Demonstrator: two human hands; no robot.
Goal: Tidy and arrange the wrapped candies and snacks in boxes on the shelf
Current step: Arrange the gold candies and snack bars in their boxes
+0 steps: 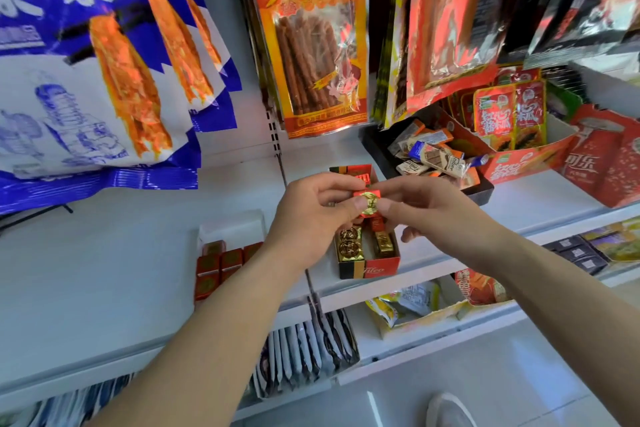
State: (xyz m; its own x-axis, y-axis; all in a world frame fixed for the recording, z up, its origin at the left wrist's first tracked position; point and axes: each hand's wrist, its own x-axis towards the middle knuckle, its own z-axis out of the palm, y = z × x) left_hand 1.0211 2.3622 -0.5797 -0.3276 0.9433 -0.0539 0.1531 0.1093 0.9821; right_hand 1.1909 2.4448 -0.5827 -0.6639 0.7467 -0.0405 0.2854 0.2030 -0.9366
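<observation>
The small red wrapped candy (369,202), a gold coin stamp on its face, is in the air just above the red-and-black box (370,266). That box stands near the front edge of the white shelf (138,253). Both hands grasp the candy by pinching it.

The likely trouble is a slip. Only the thin side edges of the wrapper are held, so if one hand lets go to set the piece down, the candy could twist or drop. It might land crooked on the pieces below, or tumble off the near edge toward the lower shelf. A lowered wrist could also nudge the light box forward.

The left hand (311,218) pinches the candy's left edge between thumb and forefinger, and the right hand (427,208) pinches the right edge the same way. The candy bridges the two sets of fingertips, stamped face toward the camera, palms lying outside and below it.

In the box, gold coin candies (349,243) fill the near left and gold bar candies (382,242) the near right. Its far part is hidden behind the hands.

To the left, a white box (232,227) holds red square candies (221,262). Far right is a black tray (485,189) of chocolate bars (438,158).
</observation>
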